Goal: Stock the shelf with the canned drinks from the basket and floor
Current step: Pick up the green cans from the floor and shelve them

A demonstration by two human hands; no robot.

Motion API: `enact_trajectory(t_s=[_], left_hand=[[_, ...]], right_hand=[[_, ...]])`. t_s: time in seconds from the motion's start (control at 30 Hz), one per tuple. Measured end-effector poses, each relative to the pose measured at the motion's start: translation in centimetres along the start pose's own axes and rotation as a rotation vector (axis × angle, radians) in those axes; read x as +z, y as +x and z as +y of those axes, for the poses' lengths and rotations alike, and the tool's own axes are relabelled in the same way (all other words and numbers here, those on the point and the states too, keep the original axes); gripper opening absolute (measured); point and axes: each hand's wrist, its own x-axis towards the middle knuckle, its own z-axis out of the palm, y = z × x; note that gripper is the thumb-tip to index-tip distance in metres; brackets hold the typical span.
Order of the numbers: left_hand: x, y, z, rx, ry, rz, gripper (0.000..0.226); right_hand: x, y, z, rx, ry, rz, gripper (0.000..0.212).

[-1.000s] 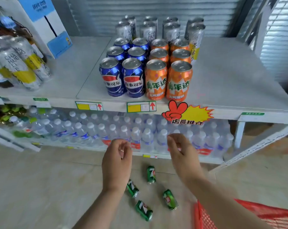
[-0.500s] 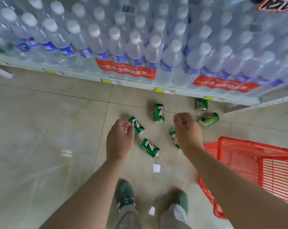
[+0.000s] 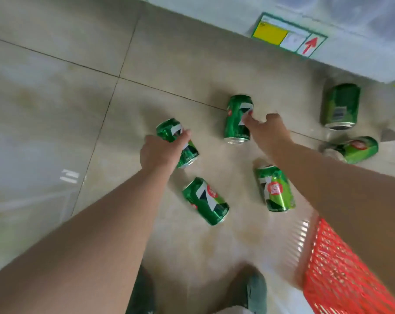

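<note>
Head view. We look straight down at a tiled floor (image 3: 56,98), with the shelf base (image 3: 214,10) along its far edge and a price label (image 3: 287,38) stuck on that base.

Six green cans lie on their sides on the floor.
- The left can (image 3: 192,152) lies under the left hand (image 3: 160,152). The fingers are curled over the can's body, the thumb lies along its right side, and the hand grips it against the floor.
- The middle can (image 3: 236,118) lies just beyond a tile seam, toward the shelf base. The right hand (image 3: 268,130) is at the can's right side and its thumb touches the label. The other fingers are bent and blurred, so we cannot tell whether this hand has a hold on the can.
- The near can (image 3: 205,200) lies free between the two forearms, apart from both hands.
- The fourth can (image 3: 274,189) lies just beside the right forearm, near the basket.
- The fifth can (image 3: 341,105) lies close to the shelf base, toward the floor's right edge.
- The sixth can (image 3: 359,149) lies just in front of the fifth, at the right forearm's far side.

A red basket (image 3: 332,268) stands at the near right corner, partly behind the right forearm. We cannot see what is in it.

Two shoes (image 3: 255,288) show at the near edge, between the arms.
</note>
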Motion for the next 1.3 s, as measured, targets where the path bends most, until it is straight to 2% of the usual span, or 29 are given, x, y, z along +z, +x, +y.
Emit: enact_trajectory(t_s=[0.07, 0.13, 0.2, 0.3, 0.37, 0.5, 0.67, 0.8, 0.9, 0.97, 1.07, 1.2, 1.3], left_hand=[[1.8, 2.1, 0.2, -0.009, -0.010, -0.002, 0.091], [3.2, 3.9, 0.1, -0.006, 0.000, 0.032, 0.098], [3.7, 4.6, 0.1, 0.006, -0.014, 0.047, 0.093], [3.1, 4.7, -0.4, 0.021, -0.080, 0.020, 0.078], [1.6, 3.4, -0.6, 0.021, -0.088, 0.009, 0.078], [-2.6, -1.2, 0.0, 0.030, -0.082, 0.040, 0.080], [-9.7, -9.4, 3.6, 0.081, -0.099, 0.023, 0.076], [-15.0, -16.0, 9.3, 0.182, -0.077, 0.017, 0.069], [-18.8, -21.6, 14.1, 0.281, -0.098, -0.020, 0.069], [-20.9, -25.2, 16.8, 0.352, -0.102, -0.041, 0.062], [-24.0, -30.8, 20.1, 0.461, -0.064, -0.048, 0.039], [-27.1, -37.5, 23.4, 0.578, -0.055, -0.072, 0.043], [-28.4, -41.9, 25.6, 0.614, -0.051, -0.071, 0.045]], right_hand=[[1.4, 2.4, 0.0, 0.050, -0.008, -0.032, 0.077], [2.6, 3.8, 0.0, 0.027, -0.039, -0.047, 0.087], [3.2, 4.1, -0.1, -0.010, -0.035, -0.023, 0.081], [2.8, 2.9, -0.5, -0.022, -0.045, -0.008, 0.062], [1.8, 1.1, -0.6, -0.035, -0.080, -0.020, 0.054], [-1.1, -3.6, -1.3, -0.032, -0.066, -0.032, 0.054], [-8.0, -11.6, -4.4, 0.009, 0.060, -0.011, 0.055], [-14.5, -17.5, -8.0, 0.021, 0.148, -0.006, 0.046], [-20.0, -22.0, -10.9, 0.012, 0.178, 0.011, 0.050], [-23.3, -24.7, -12.3, -0.014, 0.188, 0.036, 0.054], [-28.3, -28.9, -13.7, -0.074, 0.206, 0.066, 0.056], [-34.7, -34.0, -14.7, -0.101, 0.297, 0.101, 0.049], [-39.0, -37.2, -14.9, -0.119, 0.355, 0.128, 0.056]])
